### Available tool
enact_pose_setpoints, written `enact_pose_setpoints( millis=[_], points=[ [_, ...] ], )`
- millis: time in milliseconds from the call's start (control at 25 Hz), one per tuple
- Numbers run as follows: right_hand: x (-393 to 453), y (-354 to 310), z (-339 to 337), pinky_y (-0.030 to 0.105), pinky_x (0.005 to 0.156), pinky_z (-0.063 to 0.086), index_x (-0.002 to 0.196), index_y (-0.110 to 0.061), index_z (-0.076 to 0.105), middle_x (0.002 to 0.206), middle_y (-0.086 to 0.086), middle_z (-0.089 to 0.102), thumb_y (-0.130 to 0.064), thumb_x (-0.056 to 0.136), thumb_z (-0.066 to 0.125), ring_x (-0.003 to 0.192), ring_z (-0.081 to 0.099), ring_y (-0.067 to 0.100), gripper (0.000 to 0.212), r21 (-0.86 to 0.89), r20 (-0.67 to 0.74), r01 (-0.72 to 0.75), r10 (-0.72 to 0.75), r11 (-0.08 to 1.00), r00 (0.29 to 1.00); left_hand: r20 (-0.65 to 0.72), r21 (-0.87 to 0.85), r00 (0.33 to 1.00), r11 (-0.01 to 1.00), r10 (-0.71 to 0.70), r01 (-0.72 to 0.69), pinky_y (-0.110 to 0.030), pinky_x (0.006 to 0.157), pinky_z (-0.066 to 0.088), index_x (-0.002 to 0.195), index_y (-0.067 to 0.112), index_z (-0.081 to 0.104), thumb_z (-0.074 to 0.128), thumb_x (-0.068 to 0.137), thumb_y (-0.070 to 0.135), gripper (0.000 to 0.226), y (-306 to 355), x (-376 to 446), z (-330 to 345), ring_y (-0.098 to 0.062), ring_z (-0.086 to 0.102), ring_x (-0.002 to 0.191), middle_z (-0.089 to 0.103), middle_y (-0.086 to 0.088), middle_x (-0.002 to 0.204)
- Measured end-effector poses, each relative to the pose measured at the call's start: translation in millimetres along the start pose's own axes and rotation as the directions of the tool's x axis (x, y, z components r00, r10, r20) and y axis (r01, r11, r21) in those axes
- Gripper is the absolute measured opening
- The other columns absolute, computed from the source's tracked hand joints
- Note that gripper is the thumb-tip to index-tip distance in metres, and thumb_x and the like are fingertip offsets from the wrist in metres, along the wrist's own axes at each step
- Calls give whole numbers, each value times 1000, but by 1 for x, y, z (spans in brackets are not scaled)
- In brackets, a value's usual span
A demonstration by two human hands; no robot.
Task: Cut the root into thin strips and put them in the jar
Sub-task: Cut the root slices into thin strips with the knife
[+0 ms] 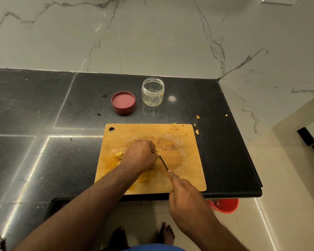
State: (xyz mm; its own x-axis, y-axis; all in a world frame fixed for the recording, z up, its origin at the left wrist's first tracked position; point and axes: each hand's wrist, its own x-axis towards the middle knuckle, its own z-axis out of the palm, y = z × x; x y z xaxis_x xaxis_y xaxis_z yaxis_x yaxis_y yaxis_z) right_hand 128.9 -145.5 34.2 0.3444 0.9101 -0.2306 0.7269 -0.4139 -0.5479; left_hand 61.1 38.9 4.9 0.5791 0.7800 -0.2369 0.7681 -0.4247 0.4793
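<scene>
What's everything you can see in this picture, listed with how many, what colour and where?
cutting board: one, wooden, near counter edge
root: one yellow piece showing beside left hand
knife: one, blade on board
jar: one, clear, open, behind board
lid: one, dark red, left of jar
scraps: several, yellow, off board's far right corner
counter: one, black
bucket: one, red, on floor
left hand: holds root
right hand: grips knife
</scene>
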Motion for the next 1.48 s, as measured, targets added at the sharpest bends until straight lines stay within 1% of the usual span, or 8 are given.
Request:
enact_pose_setpoints(
  millis=[160, 280, 480, 600, 840, 1160, 1280, 1480],
  points=[
    [-7, 1, -6, 23, 86, 48, 154, -32, 18, 123, -7, 50, -24, 103, 35, 102, 54, 9, 55, -17, -30, 4, -4, 1000, 1000, 1, -34, 1000, 999, -5, 5, -32, 84, 57, 110, 18, 76, 65, 93, 20, 20, -3, -3, 1, -16, 64, 97, 73, 0, 109],
    [1, -1, -10, 21, 89, 44, 154, -32, 20, 131, -6, 50, -24, 104, 34, 108, 53, 8, 53, 1, -55, 25, -25, 1000, 998, -26, -80, 1000, 997, -6, 3, -27, 82, 54, 115, 18, 75, 65, 94, 19, 23, -5, -6, -1, -13, 64, 99, 72, 2, 113],
    [16, -4, -3, 26, 90, 46, 154, -30, 22, 129, -3, 52, -23, 103, 34, 107, 54, 11, 53, -27, -47, 55, -56, 998, 997, -46, -98, 998, 995, -38, 34, -22, 65, 47, 101, 19, 76, 66, 93, 18, 13, -3, -6, -1, -10, 61, 86, 72, 4, 99],
    [23, -2, 2, 27, 90, 48, 153, -29, 24, 131, -2, 52, -22, 102, 34, 108, 55, 13, 53, -46, -35, 53, -55, 998, 998, -22, -83, 999, 996, -29, 28, -31, 69, 55, 94, 18, 77, 66, 91, 16, 11, -3, -5, -2, -13, 63, 83, 72, 3, 91],
    [23, -2, 7, 29, 94, 47, 153, -28, 23, 134, 0, 51, -21, 102, 33, 113, 54, 15, 53, -28, 2, 49, -49, 998, 999, -10, 21, 1000, 1000, -11, 11, -31, 64, 54, 78, 22, 70, 61, 90, 17, 16, -1, 0, -2, -16, 63, 76, 68, 2, 79],
    [-7, 0, -4, 23, 85, 46, 154, -32, 19, 123, -6, 51, -25, 103, 34, 102, 51, 8, 53, 9, 3, 17, -17, 1000, 1000, -2, 16, 1000, 1000, 10, -10, -32, 74, 57, 96, 19, 75, 62, 93, 19, 13, -4, 0, 1, -14, 62, 84, 70, 2, 92],
    [-3, -1, -11, 21, 90, 45, 155, -32, 19, 131, -7, 50, -24, 104, 34, 109, 52, 7, 53, 13, -34, 26, -26, 1000, 999, -26, -33, 999, 999, -22, 21, -34, 77, 59, 96, 20, 74, 64, 92, 18, 11, -4, -3, 3, -13, 63, 86, 69, 4, 94],
    [13, -4, -6, 24, 92, 43, 154, -30, 22, 134, -3, 50, -23, 103, 34, 112, 53, 10, 53, -13, -29, 54, -54, 998, 998, -42, -95, 998, 995, -45, 41, -26, 64, 51, 88, 21, 75, 66, 90, 16, 11, -7, -5, 4, -10, 62, 79, 70, 6, 85]
  ],
)
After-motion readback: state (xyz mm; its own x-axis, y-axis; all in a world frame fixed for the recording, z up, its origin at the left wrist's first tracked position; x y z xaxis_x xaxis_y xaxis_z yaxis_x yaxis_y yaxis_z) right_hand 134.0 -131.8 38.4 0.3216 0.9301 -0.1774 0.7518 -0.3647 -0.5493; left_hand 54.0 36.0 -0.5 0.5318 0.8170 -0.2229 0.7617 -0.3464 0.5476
